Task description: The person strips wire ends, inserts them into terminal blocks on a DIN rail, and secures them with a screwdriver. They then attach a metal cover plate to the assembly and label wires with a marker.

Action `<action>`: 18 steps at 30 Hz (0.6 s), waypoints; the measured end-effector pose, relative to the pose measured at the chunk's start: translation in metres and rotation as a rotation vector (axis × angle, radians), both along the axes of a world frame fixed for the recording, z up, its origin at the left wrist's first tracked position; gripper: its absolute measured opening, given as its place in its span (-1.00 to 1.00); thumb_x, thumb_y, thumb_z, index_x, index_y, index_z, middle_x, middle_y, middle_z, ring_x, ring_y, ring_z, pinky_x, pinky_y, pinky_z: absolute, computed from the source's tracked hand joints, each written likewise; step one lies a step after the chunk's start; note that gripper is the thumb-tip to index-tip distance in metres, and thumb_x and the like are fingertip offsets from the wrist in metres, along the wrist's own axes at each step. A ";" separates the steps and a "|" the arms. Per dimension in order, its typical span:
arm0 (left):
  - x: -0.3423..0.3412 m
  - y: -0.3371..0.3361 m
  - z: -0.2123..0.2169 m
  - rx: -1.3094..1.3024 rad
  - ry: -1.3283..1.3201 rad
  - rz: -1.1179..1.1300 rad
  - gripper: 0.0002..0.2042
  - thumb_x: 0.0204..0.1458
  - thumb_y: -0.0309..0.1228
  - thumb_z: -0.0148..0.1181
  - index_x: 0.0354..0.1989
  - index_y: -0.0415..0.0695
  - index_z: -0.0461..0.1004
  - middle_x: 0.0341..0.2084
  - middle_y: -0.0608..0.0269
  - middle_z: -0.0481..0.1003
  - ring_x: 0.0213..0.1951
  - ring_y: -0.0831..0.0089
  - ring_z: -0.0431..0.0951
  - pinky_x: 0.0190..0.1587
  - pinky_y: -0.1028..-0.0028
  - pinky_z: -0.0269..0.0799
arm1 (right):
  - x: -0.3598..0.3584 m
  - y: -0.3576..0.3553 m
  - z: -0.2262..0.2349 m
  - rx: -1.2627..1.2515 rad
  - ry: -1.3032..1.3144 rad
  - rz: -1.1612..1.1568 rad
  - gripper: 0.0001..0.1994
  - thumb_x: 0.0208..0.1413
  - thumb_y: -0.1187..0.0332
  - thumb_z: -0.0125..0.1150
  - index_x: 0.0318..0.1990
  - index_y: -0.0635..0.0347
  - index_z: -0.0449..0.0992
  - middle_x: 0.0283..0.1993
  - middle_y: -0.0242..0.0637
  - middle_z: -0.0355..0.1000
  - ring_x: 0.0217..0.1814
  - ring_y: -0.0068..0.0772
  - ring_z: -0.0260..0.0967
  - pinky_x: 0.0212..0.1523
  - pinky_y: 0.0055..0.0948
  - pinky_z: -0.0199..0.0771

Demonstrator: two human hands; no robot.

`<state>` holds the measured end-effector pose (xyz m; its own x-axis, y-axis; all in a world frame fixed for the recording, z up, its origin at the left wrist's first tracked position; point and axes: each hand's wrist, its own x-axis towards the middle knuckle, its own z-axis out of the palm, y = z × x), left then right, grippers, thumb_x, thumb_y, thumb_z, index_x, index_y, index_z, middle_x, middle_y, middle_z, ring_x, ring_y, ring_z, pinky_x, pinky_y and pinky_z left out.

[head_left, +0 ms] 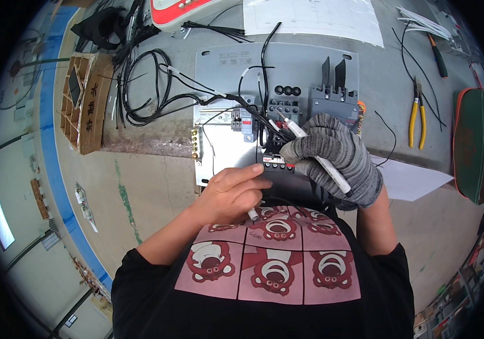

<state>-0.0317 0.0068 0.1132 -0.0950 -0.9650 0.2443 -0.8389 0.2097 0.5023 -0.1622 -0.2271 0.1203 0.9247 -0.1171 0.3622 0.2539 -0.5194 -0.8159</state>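
My right hand (341, 161), in a grey knitted glove, is closed around a slim white pen-shaped tool (333, 175). The tool's narrow end points up and left, over black wires in the middle of a grey metal mounting plate (225, 65). My bare left hand (232, 195) is at the plate's near edge. Its index finger reaches toward a terminal block (276, 164), while the other fingers curl around a small white cylindrical piece (253, 214). A bundle of black wires (214, 100) runs across the plate among electrical components, including a large grey breaker (332, 103). My gloved hand hides part of the components.
Left on the bench is a divided cardboard box (92, 101). To the right lie yellow-handled pliers (417, 116), a screwdriver (438, 56) and a green case with red trim (474, 144). A paper drawing (312, 22) and black cable ties (216, 29) are behind the plate.
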 end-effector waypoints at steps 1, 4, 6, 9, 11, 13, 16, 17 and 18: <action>-0.001 0.000 0.000 0.008 0.008 0.011 -0.78 -0.27 -0.53 0.25 -0.51 -0.09 0.29 -0.16 0.35 0.57 0.26 0.21 0.20 -0.05 0.28 0.38 | -0.001 0.001 -0.003 -0.015 -0.004 -0.026 -0.72 -0.18 0.44 0.40 -0.24 -0.01 0.55 -0.28 -0.44 0.51 -0.22 -0.16 0.35 -0.17 -0.24 0.38; -0.001 0.002 -0.001 0.018 -0.001 0.001 -0.78 -0.27 -0.52 0.26 -0.51 -0.09 0.29 -0.15 0.36 0.57 0.26 0.21 0.19 -0.03 0.28 0.37 | -0.001 0.002 -0.001 -0.042 -0.006 -0.024 -0.72 -0.19 0.44 0.41 -0.24 -0.01 0.55 -0.28 -0.44 0.50 -0.23 -0.16 0.35 -0.17 -0.24 0.38; 0.000 0.002 -0.001 0.022 -0.020 -0.006 -0.78 -0.27 -0.52 0.26 -0.51 -0.09 0.29 -0.15 0.36 0.57 0.26 0.21 0.18 -0.03 0.29 0.36 | 0.000 0.002 0.001 -0.047 -0.012 -0.021 -0.72 -0.18 0.43 0.41 -0.24 -0.01 0.55 -0.28 -0.43 0.49 -0.22 -0.16 0.35 -0.17 -0.24 0.38; 0.000 0.002 -0.001 0.028 0.003 -0.004 -0.79 -0.27 -0.53 0.25 -0.52 -0.08 0.29 -0.14 0.34 0.57 0.26 0.21 0.17 -0.02 0.29 0.36 | -0.001 0.001 -0.001 -0.058 -0.006 -0.012 -0.73 -0.17 0.43 0.40 -0.24 0.00 0.56 -0.26 -0.43 0.50 -0.20 -0.16 0.35 -0.15 -0.24 0.38; 0.000 0.002 0.000 0.030 0.016 -0.004 -0.79 -0.26 -0.53 0.25 -0.53 -0.08 0.29 -0.14 0.33 0.57 0.26 0.21 0.17 -0.02 0.29 0.35 | -0.003 0.002 -0.004 -0.089 -0.004 -0.032 -0.74 -0.17 0.42 0.40 -0.24 0.01 0.57 -0.26 -0.42 0.50 -0.18 -0.16 0.36 -0.13 -0.24 0.38; 0.001 0.000 0.002 0.035 0.008 -0.011 -0.81 -0.26 -0.54 0.24 -0.54 -0.08 0.30 -0.14 0.33 0.57 0.26 0.21 0.17 -0.02 0.29 0.35 | -0.003 0.002 -0.003 -0.100 -0.004 -0.024 -0.74 -0.16 0.41 0.39 -0.23 0.02 0.57 -0.24 -0.42 0.51 -0.16 -0.15 0.36 -0.11 -0.25 0.38; 0.002 0.000 -0.001 0.016 0.025 -0.018 -0.82 -0.25 -0.54 0.22 -0.55 -0.08 0.30 -0.14 0.32 0.57 0.25 0.21 0.18 -0.02 0.29 0.34 | -0.002 0.000 0.000 -0.070 0.000 -0.011 -0.74 -0.14 0.40 0.38 -0.22 0.02 0.57 -0.23 -0.41 0.52 -0.15 -0.14 0.36 -0.08 -0.23 0.38; 0.002 0.000 0.000 0.004 0.022 -0.006 -0.83 -0.22 -0.54 0.20 -0.55 -0.08 0.29 -0.16 0.33 0.56 0.25 0.25 0.20 -0.07 0.31 0.38 | -0.001 0.000 0.001 -0.051 0.002 -0.006 -0.75 -0.13 0.40 0.38 -0.21 0.02 0.57 -0.22 -0.41 0.52 -0.14 -0.14 0.36 -0.07 -0.23 0.38; 0.001 -0.002 0.000 -0.010 0.019 0.006 -0.83 -0.19 -0.53 0.19 -0.55 -0.07 0.28 -0.18 0.34 0.55 0.25 0.28 0.22 -0.12 0.32 0.41 | -0.001 0.000 0.001 -0.057 0.004 -0.007 -0.75 -0.13 0.40 0.37 -0.21 0.02 0.57 -0.22 -0.41 0.52 -0.14 -0.14 0.36 -0.06 -0.22 0.37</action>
<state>-0.0310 0.0052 0.1133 -0.0845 -0.9631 0.2554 -0.8303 0.2097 0.5163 -0.1637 -0.2269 0.1210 0.9255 -0.1023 0.3648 0.2470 -0.5671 -0.7857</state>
